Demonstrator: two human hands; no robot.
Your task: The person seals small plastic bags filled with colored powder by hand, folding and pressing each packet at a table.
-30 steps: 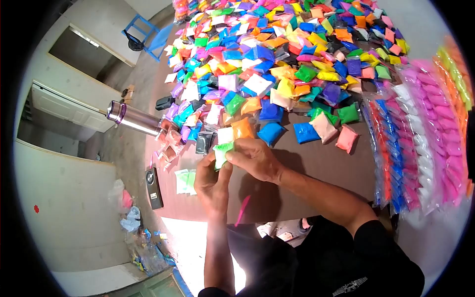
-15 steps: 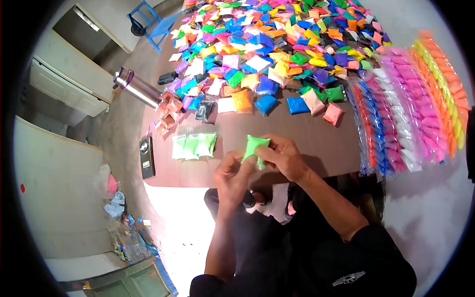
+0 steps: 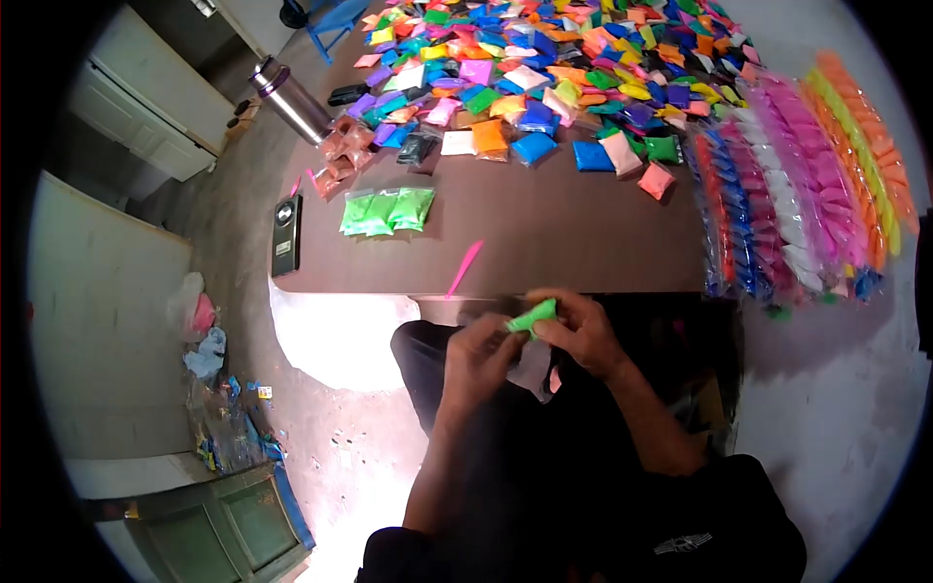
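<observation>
Both hands are over the lap, just in front of the table edge. A small light green packet (image 3: 533,318) is pinched between them. My left hand (image 3: 476,358) closes on its left end, and my right hand (image 3: 583,335) grips its right end with thumb and fingers. On the table (image 3: 583,243), several green packets (image 3: 387,211) lie side by side at the left. A pink plastic tool (image 3: 465,269) lies near the front edge. The lower part of the held packet is partly hidden by fingers.
Many coloured packets (image 3: 537,119) cover the far table. Long bagged strips (image 3: 768,185) lie at the right. A steel flask (image 3: 290,99), reddish packets (image 3: 342,154) and a black phone-like device (image 3: 287,236) are at the left. Plastic litter (image 3: 228,423) is on the floor.
Both hands have moved from above the table toward the lap with the green packet, which now looks folded or squeezed. The view has shifted, and the pink tool shows fully.
</observation>
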